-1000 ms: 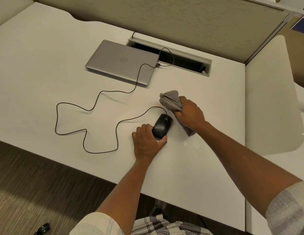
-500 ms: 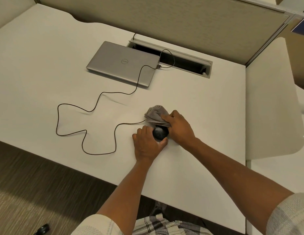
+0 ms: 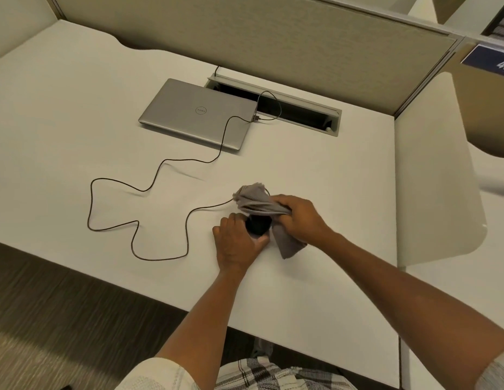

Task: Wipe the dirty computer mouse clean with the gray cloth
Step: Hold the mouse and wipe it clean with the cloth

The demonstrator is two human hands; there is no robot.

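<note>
Your left hand point(image 3: 238, 241) is cupped round the near end of the small black plastic computer mouse point(image 3: 257, 225), fingers curled against its left side and thumb on its right, pinning it to the white laminate desk point(image 3: 76, 114). Your right hand point(image 3: 300, 218) has its fingers curled tight into the bunched gray cloth point(image 3: 255, 201), which drapes over the far end of the mouse, one tail hanging down toward you on the right.

Keep that left grip firm so the mouse can't skate, and press the cloth down flat rather than in a ball; you'll likely cover more shell that way. Work the sides and the seams too. Mind the thin black cable point(image 3: 160, 175): it loops loosely across the desk to the closed silver laptop point(image 3: 197, 114), so a hard tug could drag it.

Behind the laptop sits a cable slot point(image 3: 276, 104) in the desk, then a beige fabric partition point(image 3: 273, 32). Dark carpet point(image 3: 62, 319) lies below the desk edge.
</note>
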